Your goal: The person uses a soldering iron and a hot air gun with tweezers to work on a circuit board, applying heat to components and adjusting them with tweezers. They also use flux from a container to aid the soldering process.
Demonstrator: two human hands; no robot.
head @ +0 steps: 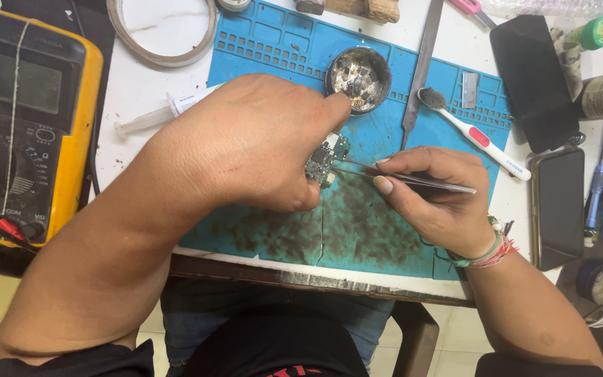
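Here, from left: yellow multimeter (pixel 26 126) idle on desk (pixel 134 91). Left hand (pixel 246 143), fingers closed, pinches small circuit board (pixel 326 159) over blue mat (pixel 385 223). Right hand (pixel 434 199) grips tweezers (pixel 413 179), tips at board's edge. Step: component work on board, apparently. Next move calls for steady, fine placement.

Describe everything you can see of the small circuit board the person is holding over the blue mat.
The circuit board is a small, dark green piece, roughly oblong, studded with tiny silvery and dark components. It is tilted, held above the stained blue mat near a round metal dish. The left hand pinches it, hiding its left part. The tips of metal tweezers, held in the right hand, meet its right edge.
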